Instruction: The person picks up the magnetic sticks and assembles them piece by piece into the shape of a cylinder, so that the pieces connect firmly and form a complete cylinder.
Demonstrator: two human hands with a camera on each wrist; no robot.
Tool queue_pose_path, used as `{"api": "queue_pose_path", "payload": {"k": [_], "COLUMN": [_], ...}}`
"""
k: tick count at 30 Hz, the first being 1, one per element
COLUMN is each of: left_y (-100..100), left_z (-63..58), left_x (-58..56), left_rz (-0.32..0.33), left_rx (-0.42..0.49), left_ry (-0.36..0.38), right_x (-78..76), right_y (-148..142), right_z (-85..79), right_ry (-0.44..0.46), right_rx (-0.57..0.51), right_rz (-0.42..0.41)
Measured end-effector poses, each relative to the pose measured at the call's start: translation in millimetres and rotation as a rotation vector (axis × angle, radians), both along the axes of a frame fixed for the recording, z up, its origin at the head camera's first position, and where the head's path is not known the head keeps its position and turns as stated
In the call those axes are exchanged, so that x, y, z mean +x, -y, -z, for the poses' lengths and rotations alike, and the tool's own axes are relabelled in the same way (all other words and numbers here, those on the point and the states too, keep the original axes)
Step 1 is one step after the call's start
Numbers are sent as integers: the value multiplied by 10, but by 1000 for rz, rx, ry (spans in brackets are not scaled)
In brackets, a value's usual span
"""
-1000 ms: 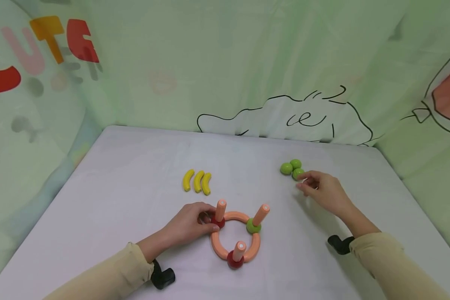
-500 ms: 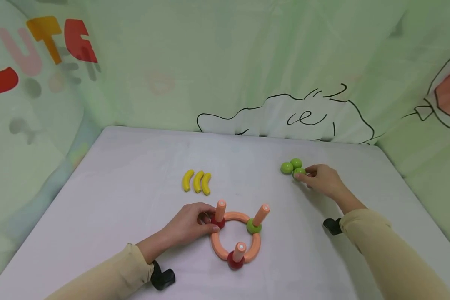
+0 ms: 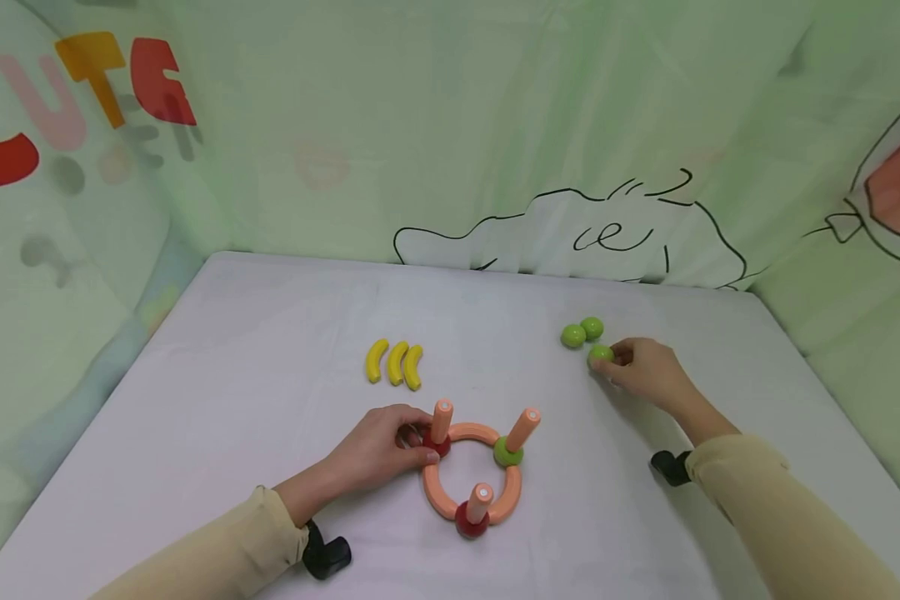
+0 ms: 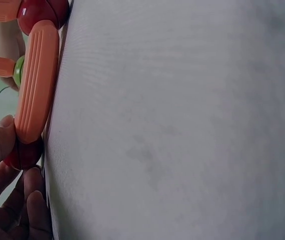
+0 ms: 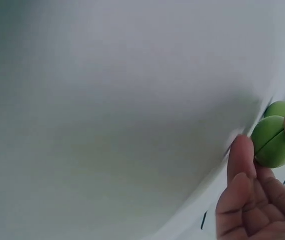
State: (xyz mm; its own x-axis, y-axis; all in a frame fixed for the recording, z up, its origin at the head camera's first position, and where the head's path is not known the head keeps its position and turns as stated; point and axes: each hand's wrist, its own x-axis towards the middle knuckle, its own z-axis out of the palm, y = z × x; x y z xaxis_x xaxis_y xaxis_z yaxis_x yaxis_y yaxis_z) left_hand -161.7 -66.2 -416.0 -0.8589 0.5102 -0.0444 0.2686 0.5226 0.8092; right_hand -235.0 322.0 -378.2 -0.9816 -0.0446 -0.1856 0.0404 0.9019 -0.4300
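Observation:
My left hand (image 3: 378, 446) pinches a red ball (image 4: 26, 154) on the left of a ring made of curved orange pieces (image 3: 439, 493). Another red ball (image 3: 472, 520) joins the ring at the front, and a green ball (image 3: 507, 452) at the right. From each of these three balls an orange peg (image 3: 522, 429) sticks up. Farther right, my right hand (image 3: 648, 375) holds a loose green ball (image 5: 271, 142) between thumb and fingers, close over the table. Two more green balls (image 3: 573, 336) lie together just behind it.
Three small yellow bananas (image 3: 394, 362) lie side by side behind the ring, on the white-covered table (image 3: 217, 400). A printed green cloth (image 3: 330, 125) hangs behind the table and at both sides. Each wrist wears a black camera mount (image 3: 327, 557).
My right hand reached the nearest of the three green balls, took it between thumb and fingers and drew it slightly toward me, away from the other two. The left hand stayed on the ring.

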Motion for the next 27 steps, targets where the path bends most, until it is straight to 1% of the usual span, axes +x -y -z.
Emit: {"api": "queue_pose_path", "payload": {"k": [4, 9, 12, 17, 19, 21, 23, 27], "left_y": [-3, -10, -14, -6, -7, -9, -6, 0], "left_z": [-6, -16, -23, -20, -16, -11, -10, -6], "left_x": [3, 8, 12, 15, 11, 5, 0, -6], "left_rz": [-2, -5, -11, -14, -13, -14, -10, -1], "left_rx": [4, 0, -3, 0, 2, 2, 4, 9], "left_ry": [2, 7, 15, 17, 19, 23, 23, 18], "right_x": [141, 360, 501, 744, 845, 948, 1048, 1221], "right_y": [11, 95, 187, 376, 461, 557, 659, 859], "right_z": [-26, -96, -170, -343, -415, -488, -552, -647], "right_ry": [-52, -142, -196, -283, -332, -386, -450, -558], "right_rx": [-17, -39, -84, -158, -184, -226, -267, -344], "right_rz": [-38, -80, -103, -145, -170, -212, -270, -410]}}
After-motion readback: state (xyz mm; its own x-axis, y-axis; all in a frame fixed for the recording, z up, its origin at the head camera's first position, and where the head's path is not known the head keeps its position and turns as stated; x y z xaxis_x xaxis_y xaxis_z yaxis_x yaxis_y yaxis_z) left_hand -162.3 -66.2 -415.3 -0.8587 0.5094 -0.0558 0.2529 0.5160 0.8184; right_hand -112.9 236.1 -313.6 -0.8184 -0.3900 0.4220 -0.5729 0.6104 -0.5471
